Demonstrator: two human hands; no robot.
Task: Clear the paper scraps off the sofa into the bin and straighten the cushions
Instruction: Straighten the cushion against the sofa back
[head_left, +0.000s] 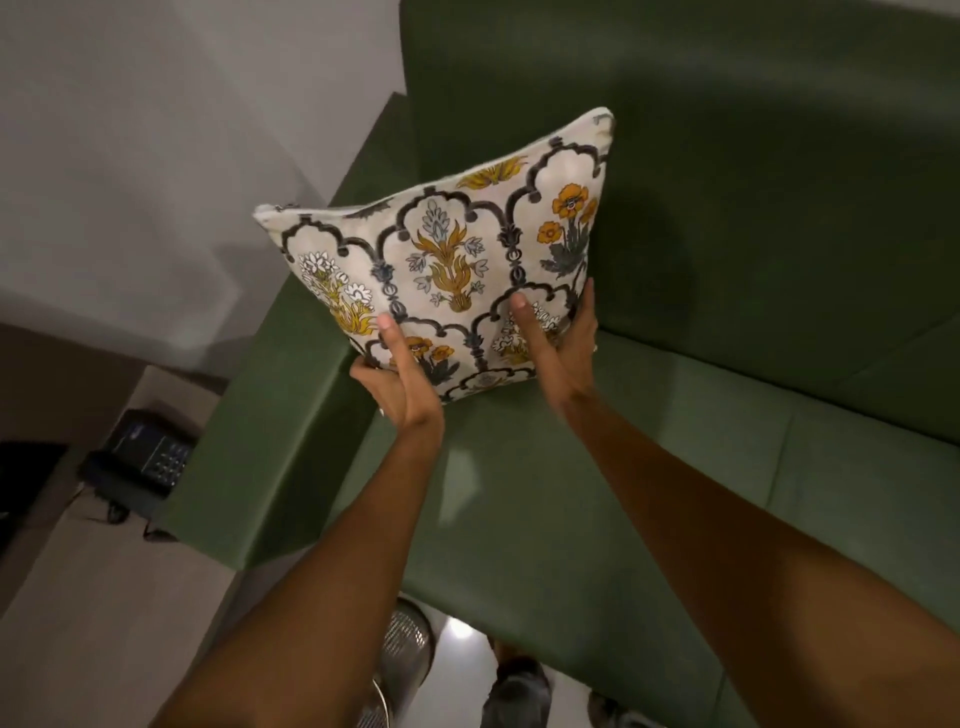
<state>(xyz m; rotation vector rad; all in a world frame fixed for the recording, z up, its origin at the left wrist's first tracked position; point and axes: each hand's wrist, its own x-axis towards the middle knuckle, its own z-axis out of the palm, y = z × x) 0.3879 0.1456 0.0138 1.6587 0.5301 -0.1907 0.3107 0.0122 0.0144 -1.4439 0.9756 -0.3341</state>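
Head view: your left hand (397, 382) and right hand (558, 343) each grip a lower corner of one floral cushion (447, 260), thumbs on its face. You hold it tilted above the green sofa (675, 467) seat, near the armrest. Mesh bin (408, 649) stands below the seat's front edge.

No legible text, label, brand, number or sign. The telephone (137, 457) beside the sofa (727, 467) shows a small display and keypad, both too blurred to read.
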